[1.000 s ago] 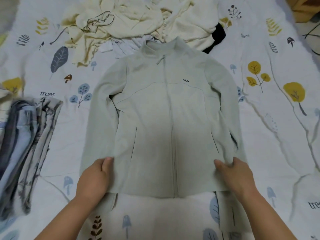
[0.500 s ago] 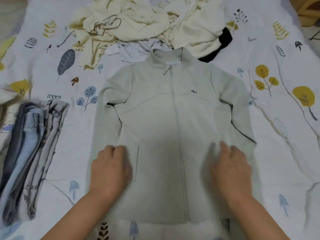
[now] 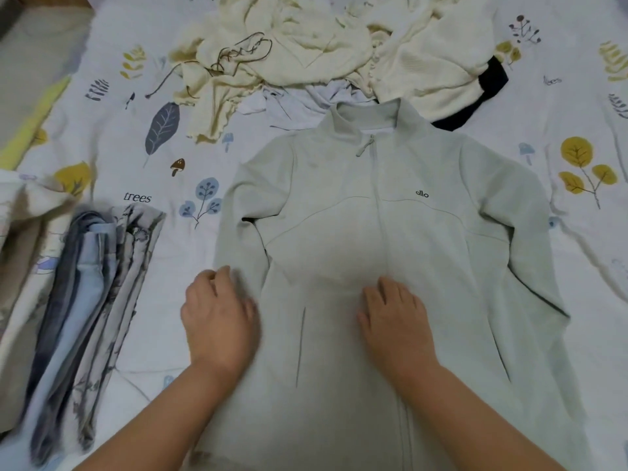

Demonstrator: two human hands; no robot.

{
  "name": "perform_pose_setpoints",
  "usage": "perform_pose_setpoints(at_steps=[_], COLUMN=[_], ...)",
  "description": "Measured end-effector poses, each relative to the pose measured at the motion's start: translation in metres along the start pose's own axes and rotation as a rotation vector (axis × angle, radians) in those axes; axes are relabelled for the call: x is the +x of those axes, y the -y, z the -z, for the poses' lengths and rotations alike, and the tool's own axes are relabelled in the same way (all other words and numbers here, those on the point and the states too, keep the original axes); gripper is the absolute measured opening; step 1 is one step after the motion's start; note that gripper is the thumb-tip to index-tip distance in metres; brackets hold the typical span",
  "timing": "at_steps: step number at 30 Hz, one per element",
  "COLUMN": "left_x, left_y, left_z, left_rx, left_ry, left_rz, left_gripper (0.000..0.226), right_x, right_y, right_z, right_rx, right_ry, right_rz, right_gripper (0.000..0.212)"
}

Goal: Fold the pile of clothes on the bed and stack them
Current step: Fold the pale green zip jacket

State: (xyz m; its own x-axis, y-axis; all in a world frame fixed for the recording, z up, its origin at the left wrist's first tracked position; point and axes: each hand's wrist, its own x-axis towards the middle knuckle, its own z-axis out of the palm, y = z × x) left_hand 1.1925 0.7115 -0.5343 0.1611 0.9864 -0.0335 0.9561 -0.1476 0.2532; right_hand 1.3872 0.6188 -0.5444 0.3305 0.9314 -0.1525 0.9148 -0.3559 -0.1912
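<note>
Bedding printed with leaves, mushrooms and the word "trees" covers the bed point(image 3: 560, 300), which carries all the clothing we inspect. We find a pale grey-green zip jacket point(image 3: 424, 266) laid face up near the middle, collar away from us, zip closed, both sleeves lying down along its sides. We note no fold made in it yet. Our left hand point(image 3: 219, 321) rests palm down on the lower part of the jacket's left-side sleeve, at the outer edge, its outline blurred; the fingers point(image 3: 221, 277) appear released and flat, grasping nothing. Our right hand point(image 3: 396, 321) lies flat on the jacket front just beside the zip, fingers likewise released, pressing the cloth.

Done so far, in our judgement: a stack of folded garments point(image 3: 85, 300), in grey, pale blue and a printed fabric, sits at the left edge of the bed, well apart from the jacket.

Outstanding: the jacket itself, and an unfolded heap beyond its collar comprising cream knitwear point(image 3: 306, 45), a white piece point(image 3: 292, 103) beneath it and a black item point(image 3: 489, 86) partly hidden. We cannot tell how many garments that heap holds. We assess the task as roughly half complete at best
</note>
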Motion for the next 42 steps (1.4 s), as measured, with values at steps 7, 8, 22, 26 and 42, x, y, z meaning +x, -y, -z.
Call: perform_pose_setpoints(at_steps=[7,8,22,26,42], left_x=[0.024,0.028,0.056,0.048,0.078], left_y=[0.043,0.044,-0.012,-0.052,-0.072], left_z=[0.019,0.028,0.179,0.180,0.032], left_rx=[-0.255,-0.339,-1.225,-1.215,-0.327], left_ry=[0.407,0.399,0.502,0.635,0.181], left_rz=[0.320,0.342,0.365,0.253,0.234], left_gripper=[0.018,0.013,0.013,0.028,0.014], right_x=[0.013,0.013,0.011,0.013,0.012], right_y=[0.036,0.046,0.160,0.125,-0.051], right_z=[0.006,0.007,0.084,0.102,0.068], right_rx=[0.119,0.147,1.817,1.735,0.366], right_ry=[-0.026,0.032,0.804,0.582,0.084], right_rz=[0.017,0.007,0.053,0.059,-0.558], right_gripper=[0.032,0.035,0.045,0.029,0.048])
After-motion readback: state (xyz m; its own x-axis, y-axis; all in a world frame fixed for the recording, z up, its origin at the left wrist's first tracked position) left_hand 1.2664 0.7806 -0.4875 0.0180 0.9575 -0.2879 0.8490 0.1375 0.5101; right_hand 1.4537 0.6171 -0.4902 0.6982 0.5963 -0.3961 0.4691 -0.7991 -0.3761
